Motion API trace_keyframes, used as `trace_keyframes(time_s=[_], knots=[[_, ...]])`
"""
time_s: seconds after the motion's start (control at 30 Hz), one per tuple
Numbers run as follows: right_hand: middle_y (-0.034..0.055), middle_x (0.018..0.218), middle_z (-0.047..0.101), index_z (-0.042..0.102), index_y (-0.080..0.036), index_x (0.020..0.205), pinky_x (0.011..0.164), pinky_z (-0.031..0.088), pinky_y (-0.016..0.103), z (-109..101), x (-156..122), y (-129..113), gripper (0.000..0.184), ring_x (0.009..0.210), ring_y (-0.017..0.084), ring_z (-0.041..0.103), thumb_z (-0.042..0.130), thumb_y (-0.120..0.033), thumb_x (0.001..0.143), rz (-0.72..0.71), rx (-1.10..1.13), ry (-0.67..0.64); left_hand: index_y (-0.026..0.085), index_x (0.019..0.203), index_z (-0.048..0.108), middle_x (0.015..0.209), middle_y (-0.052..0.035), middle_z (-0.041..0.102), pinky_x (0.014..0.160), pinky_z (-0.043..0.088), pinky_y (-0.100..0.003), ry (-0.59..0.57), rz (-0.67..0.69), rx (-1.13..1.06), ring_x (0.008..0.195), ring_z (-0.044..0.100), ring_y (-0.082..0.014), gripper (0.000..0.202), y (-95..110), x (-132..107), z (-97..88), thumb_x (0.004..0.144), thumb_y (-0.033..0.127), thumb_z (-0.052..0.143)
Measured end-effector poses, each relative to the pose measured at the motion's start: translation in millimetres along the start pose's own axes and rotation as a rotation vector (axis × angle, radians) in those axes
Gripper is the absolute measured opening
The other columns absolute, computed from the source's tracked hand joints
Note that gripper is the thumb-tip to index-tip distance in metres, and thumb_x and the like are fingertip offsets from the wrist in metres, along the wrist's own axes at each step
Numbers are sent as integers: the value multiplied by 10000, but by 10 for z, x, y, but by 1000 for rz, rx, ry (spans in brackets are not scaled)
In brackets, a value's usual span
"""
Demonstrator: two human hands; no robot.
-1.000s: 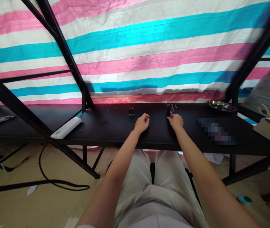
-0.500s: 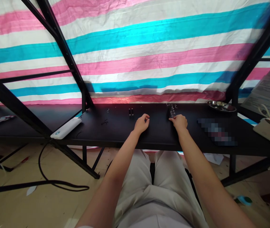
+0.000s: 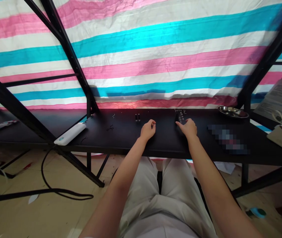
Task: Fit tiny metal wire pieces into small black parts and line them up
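Observation:
My left hand [image 3: 148,129] rests on the black table with its fingers curled; whether anything is inside the curl is hidden. Farther back and to its left, two small dark cylinders with pale ends [image 3: 137,117] lie side by side. My right hand [image 3: 189,128] is at the near side of a tight cluster of small grey and dark pieces [image 3: 180,116], too small to name. Its thumb points left toward the cluster's near end and stands apart from the fingers, with nothing visible between them.
A shiny metal dish [image 3: 233,112] sits at the back right, with a blurred flat item [image 3: 228,139] in front. On the left lies a white power bank [image 3: 70,134] beside a black frame post. Thin dark scraps [image 3: 110,127] are on the black table [image 3: 121,142].
My right thumb and fingers, close together at the cluster before, have spread apart. The left hand keeps its curled pose. The whole view has shifted slightly.

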State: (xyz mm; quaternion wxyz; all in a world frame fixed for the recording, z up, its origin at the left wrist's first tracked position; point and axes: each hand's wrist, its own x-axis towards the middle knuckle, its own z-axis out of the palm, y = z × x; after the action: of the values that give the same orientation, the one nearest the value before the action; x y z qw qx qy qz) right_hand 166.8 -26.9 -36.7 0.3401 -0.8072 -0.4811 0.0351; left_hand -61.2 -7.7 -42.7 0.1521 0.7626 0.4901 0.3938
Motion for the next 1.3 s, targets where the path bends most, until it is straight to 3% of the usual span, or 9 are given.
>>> trace_keyframes(time_s=[0.13, 0.23, 0.3, 0.43, 0.6, 0.7, 0.87, 1.1, 1.3], knots=[[140, 1022, 565, 468, -147, 1091, 701, 410, 342, -12, -24, -33, 635, 845, 256, 576, 519, -650, 707, -45, 128, 191, 225, 955, 549, 800, -21, 642, 687, 417, -261, 135, -172, 71, 730, 597, -163, 157, 37, 4, -82, 821, 182, 479], [58, 880, 557, 458, -190, 1010, 646, 389, 308, -15, -46, -74, 478, 743, 203, 547, 441, -607, 776, -162, 238, 323, 215, 1113, 478, 892, -58, 647, 756, 434, -306, 292, -332, 53, 836, 617, -205, 278, -1, 52, -208, 836, 192, 464], [26, 799, 538, 462, -202, 955, 627, 378, 286, -2, -73, -106, 367, 685, 172, 522, 417, -539, 816, -275, 286, 358, 194, 1204, 418, 931, -82, 646, 795, 437, -332, 333, -398, 49, 891, 616, -224, 365, -68, 98, -330, 841, 190, 457], [-4, 699, 502, 480, -208, 871, 594, 371, 253, 59, -163, -187, 239, 593, 131, 479, 413, -436, 851, -526, 318, 344, 190, 1315, 362, 930, -90, 652, 825, 439, -360, 199, -394, 156, 913, 613, -242, 500, -254, 208, -613, 828, 186, 479], [0, 698, 526, 510, -206, 829, 549, 357, 221, 144, -269, -278, 199, 553, 100, 474, 406, -371, 872, -796, 277, 251, 254, 1396, 318, 947, -70, 655, 818, 447, -321, -49, -191, 389, 921, 610, -225, 600, -378, 361, -882, 827, 189, 495], [8, 714, 554, 522, -201, 843, 535, 357, 216, 183, -299, -304, 198, 551, 97, 496, 403, -355, 880, -892, 249, 199, 275, 1433, 245, 1028, -84, 645, 801, 453, -320, -182, -152, 490, 948, 605, -237, 656, -355, 441, -954, 833, 211, 501], [15, 737, 577, 522, -196, 853, 524, 358, 215, 225, -313, -315, 190, 572, 101, 530, 390, -327, 891, -993, 200, 142, 262, 1455, 166, 1128, -116, 621, 809, 455, -323, -322, -214, 575, 1002, 597, -256, 695, -280, 527, -946, 844, 253, 498], [23, 741, 582, 527, -187, 853, 510, 345, 214, 207, -332, -326, 209, 567, 101, 530, 383, -333, 892, -991, 171, 118, 229, 1456, 173, 1249, -147, 555, 870, 441, -362, -350, -238, 600, 1108, 549, -289, 660, -274, 579, -832, 859, 237, 454], [36, 778, 595, 540, -195, 878, 537, 363, 221, 190, -338, -330, 249, 601, 115, 546, 355, -361, 897, -945, 142, 47, 196, 1287, 490, 1179, -155, 594, 867, 444, -373, -193, -166, 538, 1053, 576, -285, 448, -415, 618, -687, 840, 187, 470]])
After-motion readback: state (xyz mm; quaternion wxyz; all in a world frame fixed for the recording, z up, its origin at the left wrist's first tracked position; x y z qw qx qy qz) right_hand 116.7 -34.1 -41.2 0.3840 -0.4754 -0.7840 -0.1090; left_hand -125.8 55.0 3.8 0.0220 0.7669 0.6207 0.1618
